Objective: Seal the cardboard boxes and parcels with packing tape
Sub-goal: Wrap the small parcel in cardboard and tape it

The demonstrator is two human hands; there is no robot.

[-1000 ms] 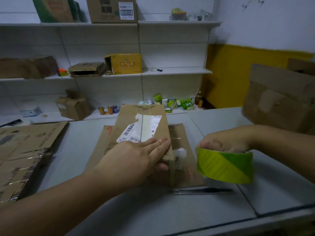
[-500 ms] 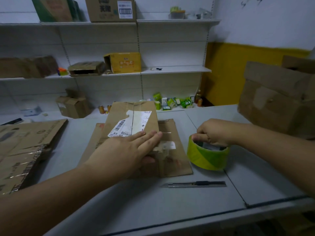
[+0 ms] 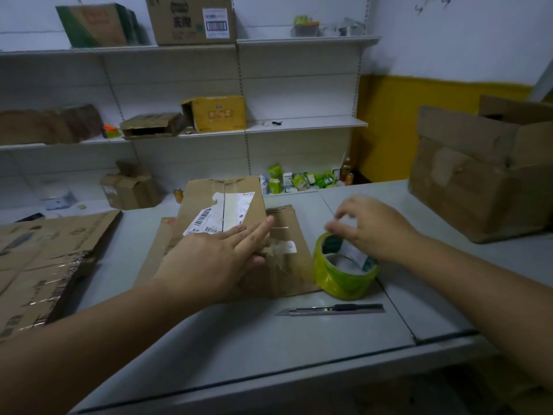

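A small brown cardboard box with a white shipping label lies on a flat piece of cardboard in the middle of the grey table. My left hand rests flat on the box top, fingers straight. A green-and-yellow roll of packing tape stands on the table just right of the cardboard. My right hand hovers over the roll with loosely spread, blurred fingers and holds nothing.
A utility knife lies on the table in front of the tape. Flattened cardboard covers the table's left side. A large open box stands at the right. Shelves with boxes and small goods fill the back wall.
My right hand set the tape roll down beside the cardboard and let go of it, lifting slightly above it. My left hand stayed flat on the box.
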